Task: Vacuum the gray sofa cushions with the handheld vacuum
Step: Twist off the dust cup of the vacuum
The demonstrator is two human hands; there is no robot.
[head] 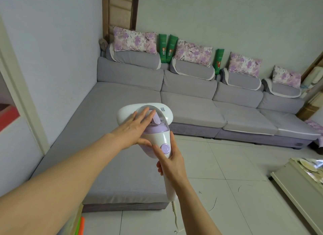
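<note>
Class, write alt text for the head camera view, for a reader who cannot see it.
A person's right hand grips the handle of a white and lilac handheld vacuum while the left hand lies flat on its clear top. Behind is a long gray corner sofa with floral pillows along its back.

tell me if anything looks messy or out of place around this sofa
Thin dark strands lie scattered on the pale floor tiles beside the sofa, like litter. Green packs stand wedged between the floral pillows along its back, an odd spot for them.
</note>
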